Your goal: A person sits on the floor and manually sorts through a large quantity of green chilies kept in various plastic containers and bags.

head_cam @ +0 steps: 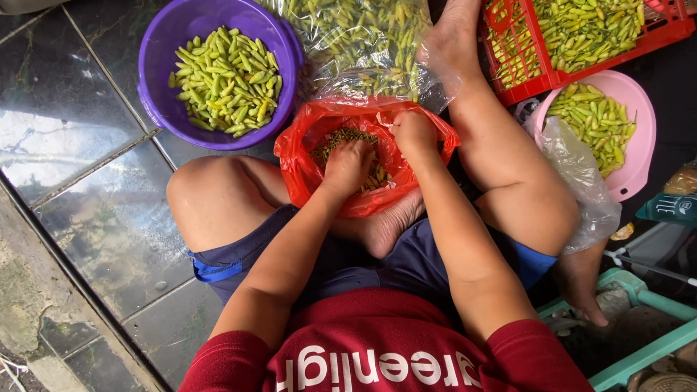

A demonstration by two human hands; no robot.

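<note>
Presently, the crumpled red plastic bag [341, 127] rests in the lap of the seated person, between the bent knees, and serves as reference for all positions below. It holds a heap of small green stems and chilli trimmings [347, 138]. The left hand [347, 167] is inside the bag's mouth, knuckles up, fingers curled down into the heap; whether it grips anything cannot be told. The right hand [414, 131] sits at the bag's far right rim, fingers bunched together on the red plastic edge, apparently pinching it.

Beyond the bag, to its far left, stands a round purple plastic basin [161, 87] on the dark tiled floor [80, 145], part-filled with pale green chillies [226, 80]. Directly beyond the bag lies a clear plastic bag of green chillies [363, 36], touching it. To the far right stands a red slatted plastic crate [523, 83] of chillies, and nearer on the right a pink plastic bowl [639, 145] holding more.
</note>
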